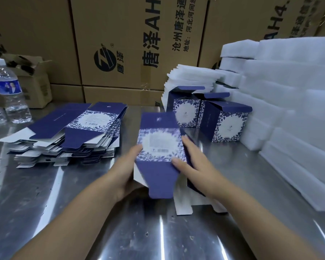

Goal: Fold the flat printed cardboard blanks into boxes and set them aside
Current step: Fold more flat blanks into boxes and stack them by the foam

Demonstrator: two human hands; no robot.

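**Two hands hold a blue printed box blank at the centre of the frame**

One blank [159, 145], slightly blurred, is held just above a steel table [45, 203]. Its long axis runs almost straight up the frame. The tapered dark-blue flap points down toward the viewer, and the other flap points to the top of the frame. The white leaf-bordered panel faces up.

The left hand [129, 166] grips the blank's left edge, thumb on top and fingers hidden underneath. The right hand [193, 162] pinches the right edge, thumb on the printed face and fingers along the side panel, which is folded down.

At centre left lies a fanned stack of flat blanks [73, 134]. Two folded boxes [227, 121] stand upright at centre right, beside white foam sheets [289, 109]. A water bottle [9, 91] stands at upper left, and brown cartons [129, 44] fill the top.
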